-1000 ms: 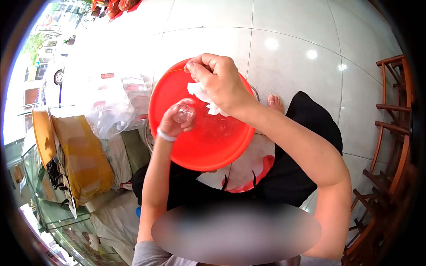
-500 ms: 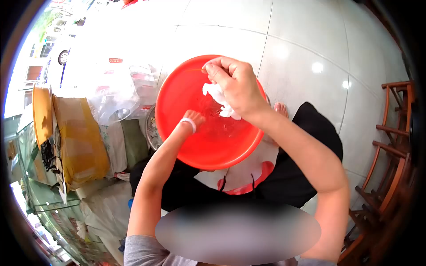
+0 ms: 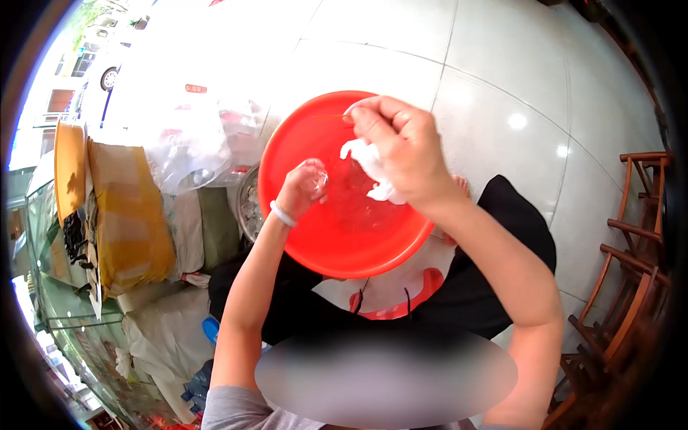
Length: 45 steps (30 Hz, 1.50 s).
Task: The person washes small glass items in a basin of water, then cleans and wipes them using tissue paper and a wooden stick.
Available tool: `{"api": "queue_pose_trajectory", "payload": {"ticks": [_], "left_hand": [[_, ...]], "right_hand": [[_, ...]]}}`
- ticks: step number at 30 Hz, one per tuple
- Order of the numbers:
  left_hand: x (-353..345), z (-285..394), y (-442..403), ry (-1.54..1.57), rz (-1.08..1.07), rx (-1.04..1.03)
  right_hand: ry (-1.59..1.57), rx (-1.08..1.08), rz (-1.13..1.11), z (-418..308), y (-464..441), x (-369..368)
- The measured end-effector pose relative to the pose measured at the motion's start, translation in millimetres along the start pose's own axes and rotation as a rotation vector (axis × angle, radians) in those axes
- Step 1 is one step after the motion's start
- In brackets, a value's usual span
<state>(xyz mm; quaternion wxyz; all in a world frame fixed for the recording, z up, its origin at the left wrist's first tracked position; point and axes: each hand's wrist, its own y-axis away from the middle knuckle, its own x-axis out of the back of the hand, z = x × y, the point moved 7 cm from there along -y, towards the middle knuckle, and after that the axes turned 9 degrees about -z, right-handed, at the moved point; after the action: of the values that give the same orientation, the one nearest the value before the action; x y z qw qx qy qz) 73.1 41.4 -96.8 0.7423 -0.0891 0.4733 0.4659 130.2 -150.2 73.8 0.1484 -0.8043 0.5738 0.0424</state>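
A wide red plastic basin [image 3: 308,247] stands between my legs, under both hands. My left hand [image 3: 297,188], with a pale band at the wrist, is curled around a small clear, rounded object [image 3: 315,183] above the basin's left part; it looks like a little glass or plastic cup. Over the right side, my right hand [image 3: 405,143] pinches a thin orange strand or stick [image 3: 331,116] between thumb and forefinger. A crumpled white tissue [image 3: 373,168] hangs from the same hand's palm. Small bits lie at the bottom of the basin, too blurred to name.
Partly behind the red basin sits a metal bowl [image 3: 249,208] of clear pieces. Clear plastic bags [image 3: 190,154], a taped carton [image 3: 132,218] and a glass case [image 3: 43,272] fill the left side. Wooden chairs [image 3: 638,251] stand right on the tiled floor [image 3: 502,79].
My left hand has come up from inside the basin, and the clear object now shows in it. My right hand keeps the strand and tissue, with little change in pose. The view has shifted slightly.
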Motion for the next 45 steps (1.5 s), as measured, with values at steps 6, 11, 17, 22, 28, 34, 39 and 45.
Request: {"api": "queue_pose_trajectory", "payload": {"ticks": [6, 11, 17, 22, 28, 34, 39, 45], "left_hand": [[-12, 33, 14, -1.621, 0.247, 0.263], [-7, 124, 74, -1.192, 0.522, -0.155], [169, 131, 183, -1.121, 1.039, -0.026], [269, 12, 241, -1.240, 1.227, 0.282], [311, -66, 237, -1.238, 1.233, 0.329], [314, -60, 222, -1.430, 1.133, 0.324], [230, 51, 196, -1.344, 1.097, -0.090], [27, 136, 81, -1.352, 0.614, -0.330]], "right_hand": [[0.082, -0.144, 0.011, 3, -1, -8], [-0.036, -0.334, -0.032, 2, 3, -13], [0.120, -0.382, -0.028, 36, 8, -6], [0.208, -0.521, -0.060, 61, 16, -13], [0.243, -0.639, -0.069, 89, 19, -25], [0.164, -0.639, -0.076, 87, 16, -33], [0.156, -0.545, -0.043, 70, 12, -21], [0.041, -0.479, -0.010, 54, 14, -9]]}}
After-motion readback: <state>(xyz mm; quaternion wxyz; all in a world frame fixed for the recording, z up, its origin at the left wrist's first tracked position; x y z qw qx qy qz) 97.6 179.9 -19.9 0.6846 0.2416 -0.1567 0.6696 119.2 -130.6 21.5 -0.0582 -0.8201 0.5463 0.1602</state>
